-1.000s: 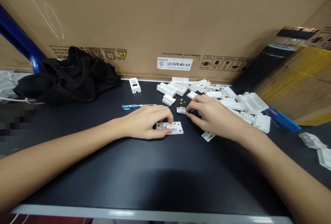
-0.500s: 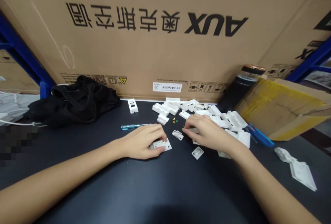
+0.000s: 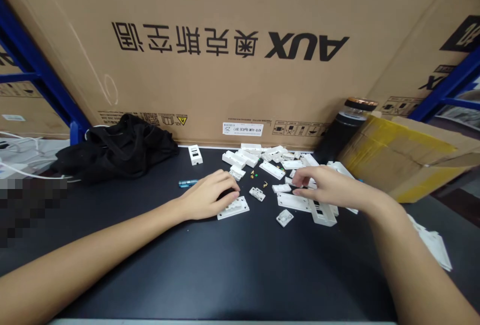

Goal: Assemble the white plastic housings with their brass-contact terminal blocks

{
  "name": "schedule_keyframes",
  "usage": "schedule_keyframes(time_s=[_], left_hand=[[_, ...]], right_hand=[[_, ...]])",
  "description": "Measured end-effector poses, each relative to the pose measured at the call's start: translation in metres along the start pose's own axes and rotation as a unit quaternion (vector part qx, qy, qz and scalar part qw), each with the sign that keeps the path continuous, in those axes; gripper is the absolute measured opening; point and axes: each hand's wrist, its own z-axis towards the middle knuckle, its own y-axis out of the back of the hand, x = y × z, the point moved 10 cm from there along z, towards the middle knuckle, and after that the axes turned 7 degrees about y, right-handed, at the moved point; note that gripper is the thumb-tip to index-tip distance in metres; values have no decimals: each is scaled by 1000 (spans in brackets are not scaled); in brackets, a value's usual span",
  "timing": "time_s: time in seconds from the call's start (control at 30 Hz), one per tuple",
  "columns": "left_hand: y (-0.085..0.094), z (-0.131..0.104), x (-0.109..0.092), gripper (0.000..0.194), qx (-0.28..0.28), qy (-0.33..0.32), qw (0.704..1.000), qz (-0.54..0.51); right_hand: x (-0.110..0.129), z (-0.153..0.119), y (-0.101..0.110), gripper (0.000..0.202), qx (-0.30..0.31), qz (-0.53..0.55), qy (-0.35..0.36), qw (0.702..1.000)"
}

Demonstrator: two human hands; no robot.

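Left hand (image 3: 208,196): rests palm down on the table (image 3: 210,265), fingers curled loosely, tips touching the near edge of a white plate (image 3: 233,207); it grips nothing.
Right hand (image 3: 325,187): low over the white parts (image 3: 285,157), thumb and forefinger close together at a small white piece (image 3: 281,188); whether they pinch it, I cannot tell.
Plate: flat on the table, just right of the left hand.
Between the hands: a small block (image 3: 257,194) and brass screws (image 3: 264,184).
Screwdriver (image 3: 188,183): behind the left hand, partly hidden.
Bag (image 3: 118,147): black, far left.
Carton (image 3: 232,50): stands behind the table.
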Motion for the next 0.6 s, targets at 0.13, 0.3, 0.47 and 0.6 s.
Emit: schedule_keyframes(time_s=[0.13,0.3,0.47,0.6], left_hand=[[1,1,4,31,-23,12,999,38],[-1,1,8,34,-23,33,998,38],[4,2,11,34,-33,62,997,20],[5,2,11,37,-30,59,998,20]], right_hand=[[-3,-4,-15,32,51,8,-29,998],[7,2,-24,30,65,-3,-16,998],[13,8,-25,31,45,7,16,999],[12,7,-10,36,-10,-5,38,999]])
